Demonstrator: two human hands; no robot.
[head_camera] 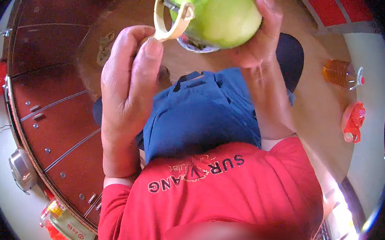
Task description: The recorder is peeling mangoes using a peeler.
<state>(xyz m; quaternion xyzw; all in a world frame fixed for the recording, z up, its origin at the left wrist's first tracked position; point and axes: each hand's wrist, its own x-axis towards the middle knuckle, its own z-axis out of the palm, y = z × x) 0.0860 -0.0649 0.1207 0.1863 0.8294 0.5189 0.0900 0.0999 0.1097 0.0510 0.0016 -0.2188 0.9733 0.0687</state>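
My left hand pinches the handle of a cream Y-shaped peeler between thumb and fingers. Its metal blade lies at the left side of a large green gourd or melon. Whether the blade touches the skin I cannot tell. My right hand grips the gourd from below and the right, with the thumb up along its side. Most of the visible surface is pale and smooth, while a brighter green strip runs near the blade. The gourd's top is cut off by the frame. Beneath it shows part of a shiny-rimmed container with dark contents.
Dark red cabinets curve along the left below a counter holding a silver appliance. On the right stand a bottle of amber liquid and a red plastic bag. A dark rounded object is beyond my right forearm.
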